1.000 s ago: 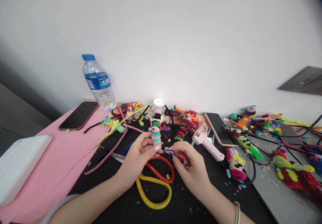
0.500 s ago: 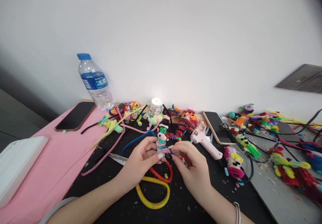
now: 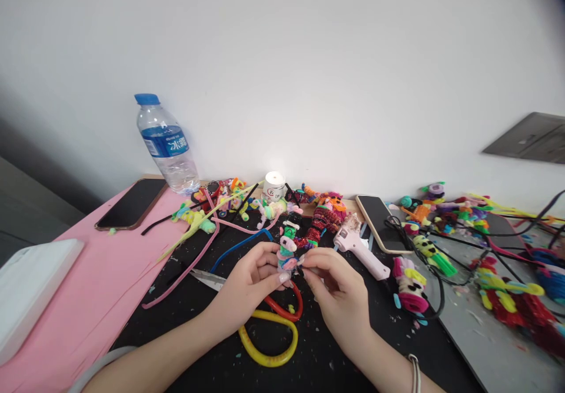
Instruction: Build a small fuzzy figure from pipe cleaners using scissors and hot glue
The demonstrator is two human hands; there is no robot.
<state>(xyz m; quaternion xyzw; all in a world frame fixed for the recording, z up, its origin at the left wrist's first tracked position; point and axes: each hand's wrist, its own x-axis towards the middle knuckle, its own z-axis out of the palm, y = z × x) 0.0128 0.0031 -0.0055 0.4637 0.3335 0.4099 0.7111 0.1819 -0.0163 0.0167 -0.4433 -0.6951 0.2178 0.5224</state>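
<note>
Between my hands, over the black mat, is a small pipe-cleaner figure (image 3: 288,246) with a green head, black top and pink and lilac body. My left hand (image 3: 253,278) is closed around its lower left side, thumb in front. My right hand (image 3: 333,281) pinches at the figure's lower right side, near a dark bit; the exact piece between its fingertips is too small to make out. Beneath both hands lie scissors (image 3: 270,350) with yellow and red handles, their blades partly hidden by my left hand.
A pale glue gun (image 3: 362,252) and a phone (image 3: 382,222) lie to the right, near several pipe-cleaner figures (image 3: 410,290). Behind stands a paper cup (image 3: 274,187). On the left are a water bottle (image 3: 165,146), another phone (image 3: 132,203) and a white box (image 3: 39,293).
The figure has turned and shifted slightly to the right, becoming more upright in my left fingers. My right fingertips have moved a little at its side. Everything on the table stays put.
</note>
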